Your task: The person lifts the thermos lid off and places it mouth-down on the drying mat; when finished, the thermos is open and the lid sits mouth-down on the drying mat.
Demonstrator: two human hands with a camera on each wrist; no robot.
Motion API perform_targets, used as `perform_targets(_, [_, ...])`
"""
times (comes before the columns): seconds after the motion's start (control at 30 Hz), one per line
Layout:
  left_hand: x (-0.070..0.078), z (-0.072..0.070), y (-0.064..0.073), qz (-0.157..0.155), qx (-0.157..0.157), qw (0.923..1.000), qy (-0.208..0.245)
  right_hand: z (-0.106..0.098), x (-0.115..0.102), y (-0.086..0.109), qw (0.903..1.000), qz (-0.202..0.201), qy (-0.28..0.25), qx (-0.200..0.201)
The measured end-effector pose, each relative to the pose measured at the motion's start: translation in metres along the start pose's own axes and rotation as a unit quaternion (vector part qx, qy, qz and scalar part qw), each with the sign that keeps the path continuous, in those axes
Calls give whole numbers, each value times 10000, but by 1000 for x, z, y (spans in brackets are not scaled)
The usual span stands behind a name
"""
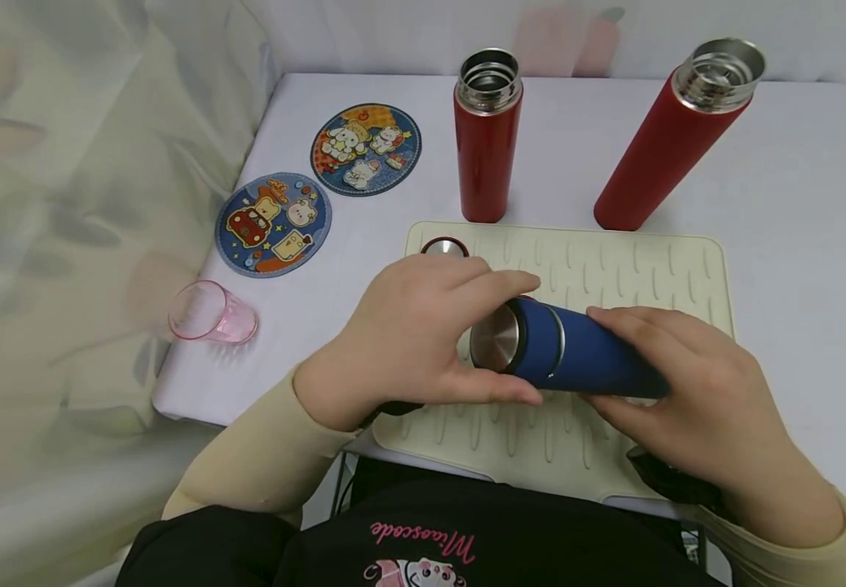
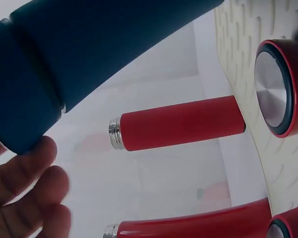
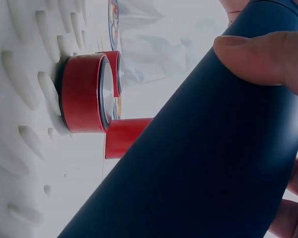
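Blue flask [image 1: 577, 355] held level above the cream ridged mat [image 1: 658, 261], between both hands, steel-topped cap end pointing left. Left hand [image 1: 411, 346] curled round the cap end, thumb under, fingers over the top, gripping the cap. Right hand [image 1: 687, 391] wrapped round the flask's body, thumb along the upper side, fingers beneath, gripping it. In the left wrist view, same blue flask [image 2: 89, 54] crossing the upper frame, fingertips [image 2: 25, 173] just below its cap. In the right wrist view, dark barrel of the flask [image 3: 198, 153] filling the frame, thumb [image 3: 263, 59] pressed on it.

On the mat, beyond the left hand, a red cap [image 1: 445, 247] with steel top; two such caps side by side in the right wrist view [image 3: 84, 94]. Behind the mat, on the white table [image 1: 797, 204], two open red flasks: one upright [image 1: 486, 139], one [image 1: 676, 134] further right. To the left, two round cartoon coasters [image 1: 274, 222] [image 1: 366, 148], and a pink tumbler [image 1: 210, 314] lying on its side near the table's edge
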State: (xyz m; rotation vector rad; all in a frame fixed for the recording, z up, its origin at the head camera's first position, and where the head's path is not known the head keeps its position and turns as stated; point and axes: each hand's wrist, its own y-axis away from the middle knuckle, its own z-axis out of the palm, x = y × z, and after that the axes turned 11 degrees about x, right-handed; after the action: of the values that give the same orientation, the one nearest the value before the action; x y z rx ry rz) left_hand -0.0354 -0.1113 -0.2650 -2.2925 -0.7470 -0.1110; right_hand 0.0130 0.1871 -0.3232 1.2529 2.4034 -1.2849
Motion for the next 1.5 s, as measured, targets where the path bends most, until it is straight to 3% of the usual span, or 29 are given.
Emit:
perform_targets(0.07, [-2, 0, 1, 27, -48, 9997, 220, 0, 0, 0, 10000, 0, -4, 26])
perform_targets(0.13, [-4, -2, 2, 115, -219, 9965, 797, -1, 0, 0, 10000, 8, 26, 34])
perform_targets(0.23, [-6, -6, 3, 366, -629, 9809, 1804, -2, 1, 0, 9999, 31, 97, 49])
perform_targets(0.33, [-7, -8, 4, 614, -920, 9669, 2298, -4, 2, 0, 9999, 72, 142, 21])
perform_targets(0.4, [-7, -9, 4, 664, -942, 9648, 2366, -4, 3, 0, 9999, 91, 103, 19])
perform_targets(0.6, [-9, -11, 4, 485, -707, 9717, 2200, -4, 2, 0, 9998, 184, 59, -112])
perform_targets(0.7, [-7, -10, 4, 200, -426, 9813, 1868, -2, 0, -1, 9997, 222, 20, -111])
perform_targets(0.8, [-4, -8, 4, -63, -74, 9924, 1224, -1, -3, -2, 9995, 258, -35, -167])
perform_targets(0.9, [-3, -5, 3, -212, 107, 9963, 823, 1, -5, -2, 9997, 213, -89, -126])
perform_targets(1.0, [-3, -5, 4, -202, -122, 9912, 1302, 1, -6, -1, 9997, 222, -61, -122])
perform_targets(1.1, [-3, -5, 6, -47, -626, 9736, 2197, -1, -4, -1, 9995, 273, 25, -143])
perform_targets(1.17, [-2, -5, 6, 113, -882, 9633, 2532, -1, -3, 0, 9995, 285, 72, -115])
perform_targets(1.2, [-2, -5, 7, 181, -950, 9619, 2556, -2, -3, 0, 9995, 273, 81, -96])
perform_targets(1.33, [-4, -4, 7, 312, -838, 9663, 2413, -2, -2, 0, 9997, 216, 59, -52])
perform_targets(1.5, [-4, -6, 7, 149, -557, 9726, 2253, -2, -3, 0, 9993, 312, 80, -170])
